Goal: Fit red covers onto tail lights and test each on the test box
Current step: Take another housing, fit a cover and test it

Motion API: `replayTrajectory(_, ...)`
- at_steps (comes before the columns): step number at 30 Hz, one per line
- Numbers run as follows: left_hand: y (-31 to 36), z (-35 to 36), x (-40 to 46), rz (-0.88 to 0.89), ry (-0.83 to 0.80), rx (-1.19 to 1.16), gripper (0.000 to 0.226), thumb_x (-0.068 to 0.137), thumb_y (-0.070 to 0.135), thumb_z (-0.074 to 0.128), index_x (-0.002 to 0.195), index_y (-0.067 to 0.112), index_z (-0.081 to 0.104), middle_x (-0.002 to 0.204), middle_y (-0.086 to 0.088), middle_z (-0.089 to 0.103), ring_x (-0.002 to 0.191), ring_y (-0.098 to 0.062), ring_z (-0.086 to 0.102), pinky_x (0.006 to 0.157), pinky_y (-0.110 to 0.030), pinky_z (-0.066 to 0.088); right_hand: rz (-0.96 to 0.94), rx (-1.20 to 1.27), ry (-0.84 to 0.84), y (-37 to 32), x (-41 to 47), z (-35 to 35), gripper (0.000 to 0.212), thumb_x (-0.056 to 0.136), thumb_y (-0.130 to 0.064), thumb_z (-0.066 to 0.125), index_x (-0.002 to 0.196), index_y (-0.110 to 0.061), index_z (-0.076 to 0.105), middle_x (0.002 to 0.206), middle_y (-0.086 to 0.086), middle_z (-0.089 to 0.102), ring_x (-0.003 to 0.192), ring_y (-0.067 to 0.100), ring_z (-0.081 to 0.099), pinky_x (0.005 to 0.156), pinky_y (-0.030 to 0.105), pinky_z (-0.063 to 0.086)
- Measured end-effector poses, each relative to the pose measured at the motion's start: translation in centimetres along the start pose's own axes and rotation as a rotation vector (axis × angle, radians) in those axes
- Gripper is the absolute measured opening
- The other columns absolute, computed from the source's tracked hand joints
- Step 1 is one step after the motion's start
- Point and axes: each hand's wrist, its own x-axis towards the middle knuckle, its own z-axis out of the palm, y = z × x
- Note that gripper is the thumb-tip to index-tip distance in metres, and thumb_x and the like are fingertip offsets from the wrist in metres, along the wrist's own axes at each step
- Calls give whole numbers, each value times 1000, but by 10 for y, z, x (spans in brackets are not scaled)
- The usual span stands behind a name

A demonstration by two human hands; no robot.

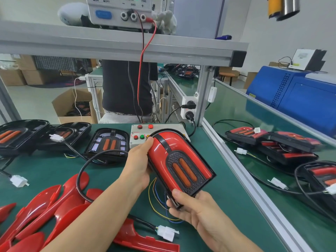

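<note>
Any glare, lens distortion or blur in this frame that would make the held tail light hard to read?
Head view: even lighting, soft shadows; narrow glare streaks on the glossy red-covered tail light gripped by left hand and right hand; wide-angle bending bows the grey aluminium shelf beam; centre sharp, corners slightly soft.

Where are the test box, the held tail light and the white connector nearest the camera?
test box (164,130), head view, bare top face.
tail light (160,151), head view, red cover.
white connector (166,232), head view, plug body.
</note>
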Motion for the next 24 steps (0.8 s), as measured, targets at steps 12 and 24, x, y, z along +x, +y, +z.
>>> replayTrajectory(12, 8, -1, 0, 19, 4, 106, 18, 83, 38, 65, 74, 22, 68, 66, 2, 71, 55, -13, 66, 64, -31, 52, 45, -58, 36, -6, 1, -3, 26, 74, -8, 79, 99, -6, 72, 90, 12, 73, 80, 20, 68, 72, 29, 57)
replayTrajectory(24, 4, -7, -1, 135, -28, 186, 25, 88, 41, 61, 83, 18, 70, 73, -1, 74, 60, -10, 68, 62, -28, 49, 62, 8, -1, -4, 2, -3, 51, 57, -18, 83, 104, -1, 71, 93, 14, 73, 79, 22, 69, 72, 30, 58)
